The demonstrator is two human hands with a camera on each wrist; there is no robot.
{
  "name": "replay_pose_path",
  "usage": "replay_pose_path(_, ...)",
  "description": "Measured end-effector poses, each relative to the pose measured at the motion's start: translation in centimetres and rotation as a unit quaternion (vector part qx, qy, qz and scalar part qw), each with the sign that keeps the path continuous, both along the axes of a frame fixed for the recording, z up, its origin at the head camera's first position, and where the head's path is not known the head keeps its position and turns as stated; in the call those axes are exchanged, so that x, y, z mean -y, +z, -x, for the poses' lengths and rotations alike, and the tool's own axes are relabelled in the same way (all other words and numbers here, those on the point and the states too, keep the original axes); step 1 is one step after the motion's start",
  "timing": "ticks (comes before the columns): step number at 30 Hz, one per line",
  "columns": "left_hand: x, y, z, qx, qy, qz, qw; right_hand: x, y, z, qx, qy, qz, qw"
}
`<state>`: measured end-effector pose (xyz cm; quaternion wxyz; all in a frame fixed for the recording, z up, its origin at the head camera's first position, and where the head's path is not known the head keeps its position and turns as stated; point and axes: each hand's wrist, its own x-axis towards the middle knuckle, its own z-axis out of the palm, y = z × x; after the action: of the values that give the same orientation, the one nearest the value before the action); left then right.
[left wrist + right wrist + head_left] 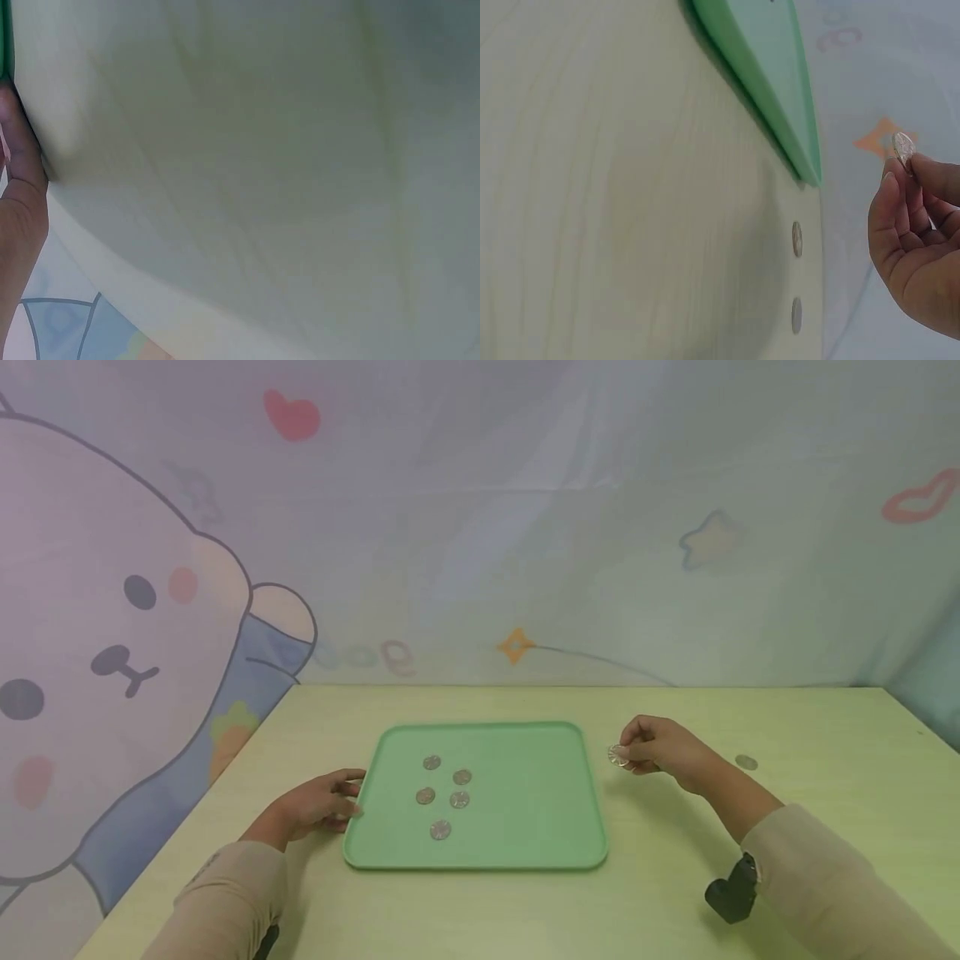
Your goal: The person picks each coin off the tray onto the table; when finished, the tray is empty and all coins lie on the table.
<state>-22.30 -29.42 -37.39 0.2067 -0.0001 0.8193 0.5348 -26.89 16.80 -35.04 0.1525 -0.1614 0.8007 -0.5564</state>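
Note:
Between the thumb and fingers of my right hand (660,747), a silvery coin (618,755) is pinched on its edge, held just right of the green tray (525,793). The same coin (904,150) shows in the right wrist view, raised above the table. Several coins (460,799) lie flat and apart in the left half of the tray. My left hand (322,802) rests at the tray's left rim, its fingertips against the edge. In the left wrist view only part of the left hand (22,172) shows, beside a sliver of green rim.
Another coin (746,762) lies on the light wooden table (480,910) near my right forearm. In the right wrist view two coins lie on the table, one (797,240) closer to the tray's corner. A printed cloth (480,527) hangs behind the table.

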Motion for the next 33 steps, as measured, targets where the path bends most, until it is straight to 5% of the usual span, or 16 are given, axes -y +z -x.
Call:
replay_pose_path(13, 0.3, -0.4, -0.1, -0.005, -0.002, 0.009, 0.9999, -1.6, -2.0, -0.1, 0.020, -0.025, -0.020, 0.999)
replay_pose_path(22, 0.2, -0.3, 0.0, 0.000, -0.004, -0.008, 1.0000, -1.0, -3.5, 0.8, 0.007, -0.041, -0.081, 0.996)
replay_pose_path(33, -0.1, 0.1, 0.0, -0.003, -0.008, 0.001, 1.0000, -0.3, -3.7, 1.5, -0.015, -0.036, -0.120, 0.992)
